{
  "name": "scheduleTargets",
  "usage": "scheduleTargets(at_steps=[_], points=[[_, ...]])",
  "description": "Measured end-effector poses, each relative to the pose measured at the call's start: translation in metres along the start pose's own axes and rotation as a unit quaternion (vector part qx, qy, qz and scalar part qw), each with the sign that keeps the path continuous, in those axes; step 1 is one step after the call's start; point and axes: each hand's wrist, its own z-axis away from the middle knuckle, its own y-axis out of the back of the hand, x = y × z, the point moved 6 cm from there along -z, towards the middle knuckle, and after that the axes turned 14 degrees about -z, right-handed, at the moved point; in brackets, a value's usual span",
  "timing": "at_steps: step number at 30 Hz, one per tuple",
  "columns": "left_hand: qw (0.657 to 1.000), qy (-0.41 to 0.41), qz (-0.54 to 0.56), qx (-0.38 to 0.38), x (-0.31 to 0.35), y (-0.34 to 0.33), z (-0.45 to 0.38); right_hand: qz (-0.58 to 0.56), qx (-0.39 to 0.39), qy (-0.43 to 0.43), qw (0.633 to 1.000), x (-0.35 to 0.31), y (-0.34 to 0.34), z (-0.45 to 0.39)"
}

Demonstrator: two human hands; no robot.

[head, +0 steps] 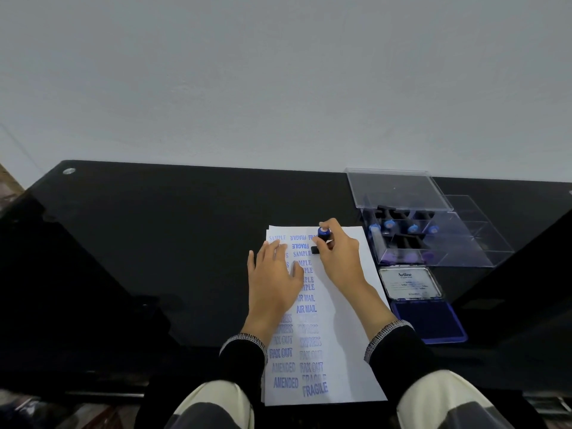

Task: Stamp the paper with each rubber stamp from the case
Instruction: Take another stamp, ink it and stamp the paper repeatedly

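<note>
From the head camera, the paper [340, 320] is the landmark: a white sheet lying flat on a glossy black desk [154, 243], its near edge hanging toward the person's lap. Much of its left half is hidden under the left hand [274, 280], which lies flat with straight fingers pressing the sheet down, so several blue printed words show only their last letters. Words such as SAMPLE, AIR MAIL, FAX OUT, AMENDED and FRAGILE can be read; others are faint or doubled and hard to make out.

At the far end of the paper, the right hand [339, 255] curls its fingers round a stamp [323, 238], a dark handle with a round blue cap, its black base down on the sheet. The fingers cover most of the handle, and the stamp's face cannot be seen.

Right of the paper, beyond its far corner, stands a clear plastic case [433, 239] with its lid [399, 188] raised; more stamps with blue caps lie inside, blurred behind the walls. Just right of the paper's middle lies an open ink pad [428, 318], a deep blue rectangle, with a labelled lid whose small print is unreadable. Dark knitted cuffs cover both wrists.
</note>
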Motion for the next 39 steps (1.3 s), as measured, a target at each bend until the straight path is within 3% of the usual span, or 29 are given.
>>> scheduleTargets(at_steps=[9, 18, 27, 39], points=[[1.000, 0.004, -0.001, -0.008, 0.001, 0.000, 0.000, -0.005, 0.028, 0.034, 0.999, 0.002, 0.001, 0.015], [1.000, 0.002, 0.000, 0.000, -0.002, -0.003, 0.000, 0.020, -0.025, -0.009, 0.999, -0.006, 0.002, -0.009], [1.000, 0.001, -0.006, 0.002, -0.001, -0.004, -0.001, 0.006, 0.015, 0.023, 1.000, -0.006, 0.002, 0.012], [1.000, 0.006, -0.004, -0.005, -0.002, -0.006, -0.002, 0.002, 0.006, 0.003, 1.000, -0.002, 0.002, 0.007]])
